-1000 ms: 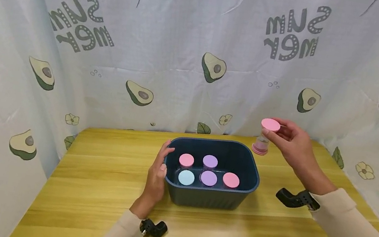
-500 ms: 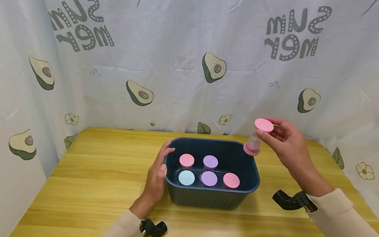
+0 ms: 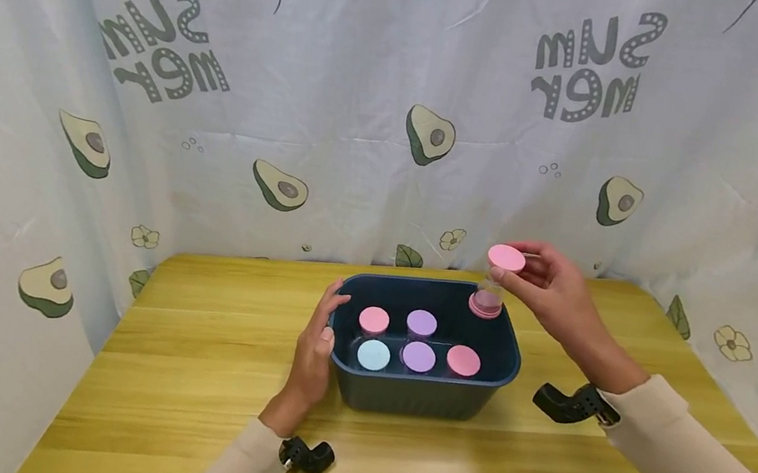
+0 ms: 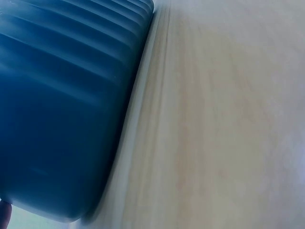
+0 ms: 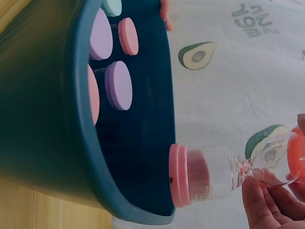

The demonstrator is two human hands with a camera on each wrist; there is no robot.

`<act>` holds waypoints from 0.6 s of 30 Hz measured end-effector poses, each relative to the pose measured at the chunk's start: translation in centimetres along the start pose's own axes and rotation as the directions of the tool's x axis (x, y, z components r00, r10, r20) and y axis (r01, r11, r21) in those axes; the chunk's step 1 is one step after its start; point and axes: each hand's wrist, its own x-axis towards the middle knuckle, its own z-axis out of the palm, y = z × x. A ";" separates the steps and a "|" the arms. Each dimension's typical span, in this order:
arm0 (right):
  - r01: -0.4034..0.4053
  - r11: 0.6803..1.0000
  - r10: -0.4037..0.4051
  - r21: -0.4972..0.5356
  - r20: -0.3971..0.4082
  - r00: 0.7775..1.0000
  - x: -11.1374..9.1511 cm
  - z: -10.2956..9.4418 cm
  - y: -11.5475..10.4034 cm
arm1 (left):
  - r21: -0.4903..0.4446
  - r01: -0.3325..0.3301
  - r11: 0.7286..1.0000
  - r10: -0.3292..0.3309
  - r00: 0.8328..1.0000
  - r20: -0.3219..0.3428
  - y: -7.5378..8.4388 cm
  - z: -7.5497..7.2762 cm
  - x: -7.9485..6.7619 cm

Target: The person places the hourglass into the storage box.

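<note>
My right hand [image 3: 555, 295] pinches a clear sand timer [image 5: 217, 171] with pink end caps near its upper end. The timer [image 3: 489, 290] is upright, slightly tilted, over the back right corner of a dark blue plastic bin [image 3: 411, 397]. Its lower cap overlaps the bin's far rim in the head view; whether they touch, I cannot tell. My left hand [image 3: 311, 360] holds the bin's left end, fingertips over the rim. Inside the bin stand several capped timers: a light blue one [image 3: 373, 355], two purple ones [image 3: 418, 357] and two pink ones [image 3: 463, 361].
The bin stands on a yellow wood-grain table [image 3: 202, 374]. Behind the table and along its sides hangs a pale curtain [image 3: 372, 58] printed with avocados. Each wrist wears a black camera mount [image 3: 578, 404].
My right hand has moved left with the sand timer, from beside the bin to over its back right corner. The left hand and the bin have stayed in place.
</note>
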 end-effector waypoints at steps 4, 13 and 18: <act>0.012 1.000 -0.012 -0.005 0.010 1.000 0.1 0.2 0.2 | -0.005 -0.001 1.000 0.001 1.000 0.003 0.0 -0.1 0.1; 0.020 1.000 -0.019 -0.018 0.053 0.998 -0.1 0.8 0.7 | -0.010 0.005 1.000 -0.005 1.000 0.002 0.0 -0.1 0.1; 0.002 1.000 0.000 -0.021 0.084 0.996 -0.1 0.9 0.8 | -0.009 -0.008 1.000 0.008 1.000 0.000 -0.1 0.0 0.1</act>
